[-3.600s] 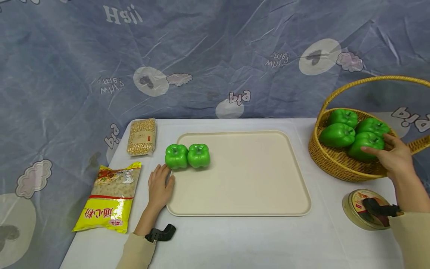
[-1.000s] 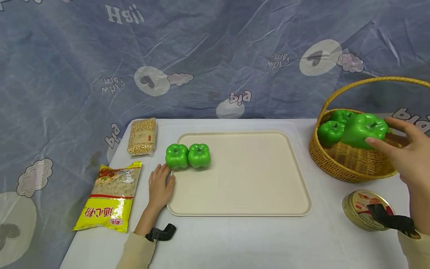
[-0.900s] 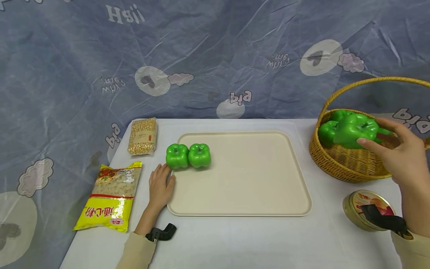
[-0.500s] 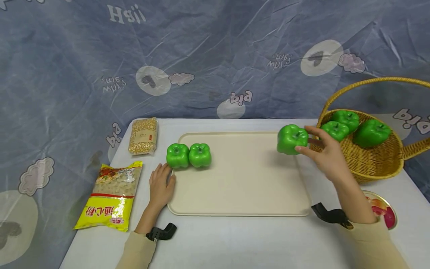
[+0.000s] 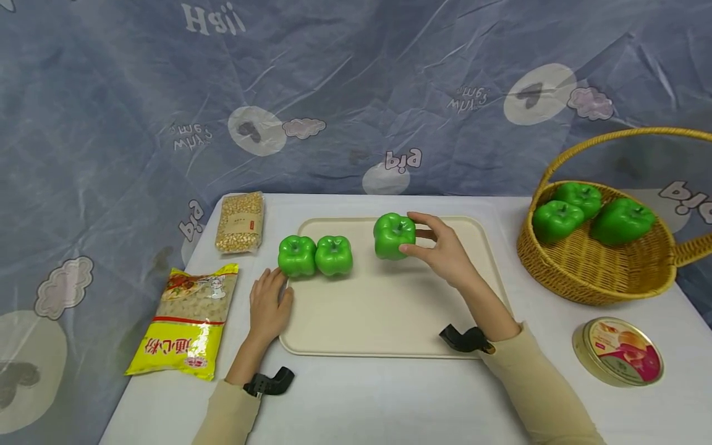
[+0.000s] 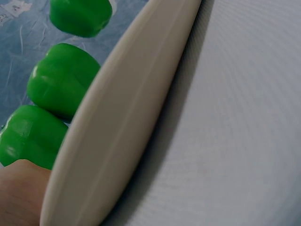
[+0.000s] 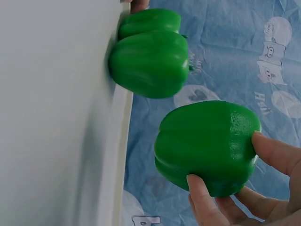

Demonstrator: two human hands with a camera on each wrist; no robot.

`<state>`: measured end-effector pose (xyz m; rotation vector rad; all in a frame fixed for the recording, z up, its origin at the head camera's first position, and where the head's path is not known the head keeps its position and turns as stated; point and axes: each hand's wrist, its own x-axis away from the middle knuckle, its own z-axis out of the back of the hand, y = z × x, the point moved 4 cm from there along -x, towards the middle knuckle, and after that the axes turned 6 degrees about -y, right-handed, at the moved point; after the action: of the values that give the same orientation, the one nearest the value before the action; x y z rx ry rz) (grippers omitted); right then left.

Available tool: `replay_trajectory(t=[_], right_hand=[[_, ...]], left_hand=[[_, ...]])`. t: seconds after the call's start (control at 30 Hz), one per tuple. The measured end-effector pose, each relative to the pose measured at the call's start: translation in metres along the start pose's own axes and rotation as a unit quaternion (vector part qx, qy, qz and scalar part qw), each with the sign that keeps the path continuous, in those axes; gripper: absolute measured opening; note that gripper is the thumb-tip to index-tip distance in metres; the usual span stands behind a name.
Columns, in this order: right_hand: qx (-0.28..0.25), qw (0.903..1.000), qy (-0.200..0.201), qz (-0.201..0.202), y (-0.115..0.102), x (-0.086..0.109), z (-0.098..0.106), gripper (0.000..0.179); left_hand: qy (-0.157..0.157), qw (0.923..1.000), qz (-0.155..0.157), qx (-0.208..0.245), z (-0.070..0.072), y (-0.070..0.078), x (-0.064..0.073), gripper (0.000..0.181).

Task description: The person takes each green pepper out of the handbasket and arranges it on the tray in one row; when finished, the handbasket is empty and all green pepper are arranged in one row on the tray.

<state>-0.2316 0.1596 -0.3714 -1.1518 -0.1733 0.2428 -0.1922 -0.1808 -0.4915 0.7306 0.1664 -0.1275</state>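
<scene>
My right hand [image 5: 442, 250] pinches a green bell pepper [image 5: 394, 236] between thumb and fingers, held above the beige tray [image 5: 389, 321]. The right wrist view shows that same pepper [image 7: 207, 146] apart from the tray surface. Two more green bell peppers, a left one [image 5: 297, 255] and a right one [image 5: 334, 254], stand side by side on the tray's left part. Beside the tray's left edge my left hand [image 5: 269, 306] lies with relaxed fingers, its fingertips near the left pepper. Only a bit of that hand [image 6: 23, 193] shows in the left wrist view.
At the right, a wicker basket [image 5: 589, 284] with a tall handle holds 3 green peppers [image 5: 622, 220]. A round tin [image 5: 618, 352] stands before it. At the left lie a yellow pasta bag [image 5: 186, 321] and a pack of corn kernels [image 5: 240, 222]. A patterned cloth [image 5: 334, 93] hangs behind.
My right hand has taken a green bell pepper out of the basket and carried it left over the tray, towards the two standing peppers. The left hand has stayed in place.
</scene>
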Motion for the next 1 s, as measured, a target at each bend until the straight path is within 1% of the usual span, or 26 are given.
replay_trajectory(t=[0.2, 0.4, 0.57, 0.77, 1.0], right_hand=[[-0.021, 0.9996, -0.017, -0.009, 0.008, -0.015, -0.022, 0.068], [-0.022, 0.9988, -0.029, -0.032, 0.02, -0.02, -0.036, 0.069], [-0.013, 0.9983, -0.035, -0.044, 0.027, -0.02, -0.041, 0.069], [-0.012, 0.9982, -0.036, -0.047, 0.027, -0.02, -0.042, 0.069], [-0.013, 0.9986, -0.034, -0.039, 0.027, -0.019, -0.045, 0.069]], left_hand=[[0.001, 1.0, -0.004, -0.001, 0.001, 0.0, -0.001, 0.041], [-0.006, 1.0, -0.002, 0.0, 0.002, 0.001, -0.001, 0.041], [-0.002, 1.0, -0.004, 0.002, 0.001, 0.001, 0.0, 0.04], [0.006, 1.0, -0.007, -0.001, 0.0, 0.001, 0.0, 0.04], [-0.007, 1.0, -0.003, -0.002, 0.001, 0.0, 0.0, 0.041]])
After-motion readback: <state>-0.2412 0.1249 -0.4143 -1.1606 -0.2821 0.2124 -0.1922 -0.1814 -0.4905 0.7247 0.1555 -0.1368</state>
